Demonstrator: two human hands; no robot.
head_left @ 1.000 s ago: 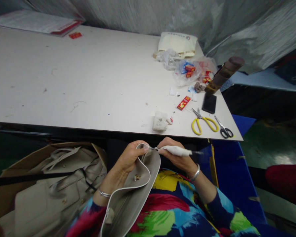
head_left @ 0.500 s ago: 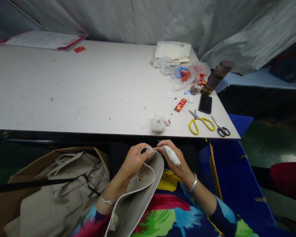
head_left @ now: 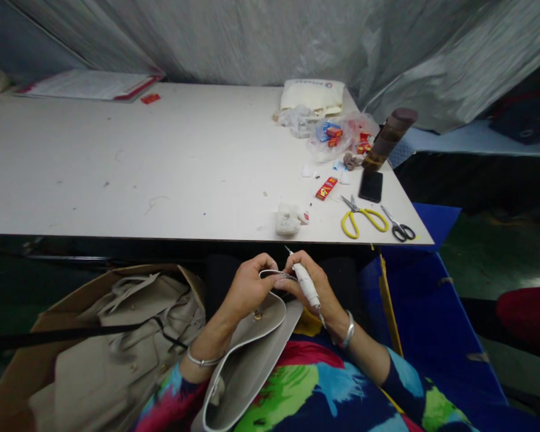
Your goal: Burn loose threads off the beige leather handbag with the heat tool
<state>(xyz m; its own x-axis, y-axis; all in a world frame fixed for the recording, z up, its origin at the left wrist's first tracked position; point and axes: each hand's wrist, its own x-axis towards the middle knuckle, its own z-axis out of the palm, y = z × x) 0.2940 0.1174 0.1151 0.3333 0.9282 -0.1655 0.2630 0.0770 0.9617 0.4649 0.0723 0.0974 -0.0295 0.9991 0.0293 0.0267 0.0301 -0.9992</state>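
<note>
Head view: the left hand (head_left: 252, 287) has its thumb and fingers pinched on the far edge of a light grey-beige handbag (head_left: 257, 354), held open below the tabletop's near edge. The right hand (head_left: 317, 291) meets it there, fingers closed around a white-wrapped pointed tool (head_left: 305, 284), its tip angled up and away. To the left, a cardboard box (head_left: 20, 360) holds similar beige bags (head_left: 103, 372); to the right stands a blue bin (head_left: 432, 324).

The pale tabletop (head_left: 198, 168), marked by specks and loose threads, carries a whitish block (head_left: 288, 221) near its edge. Yellow-handled scissors (head_left: 354, 208), black-handled scissors (head_left: 401, 231), a red packet (head_left: 326, 188), a dark phone (head_left: 371, 186) and a bottle (head_left: 390, 137) lie or stand at the right. Beyond are clear plastic bags and a folded cream bag (head_left: 312, 96); grey sheeting (head_left: 234, 42) hangs behind.

Fingers hide the pinched edge, the handbag's bottom is cut off, and print on the far-left board (head_left: 90, 85) is unreadable.
</note>
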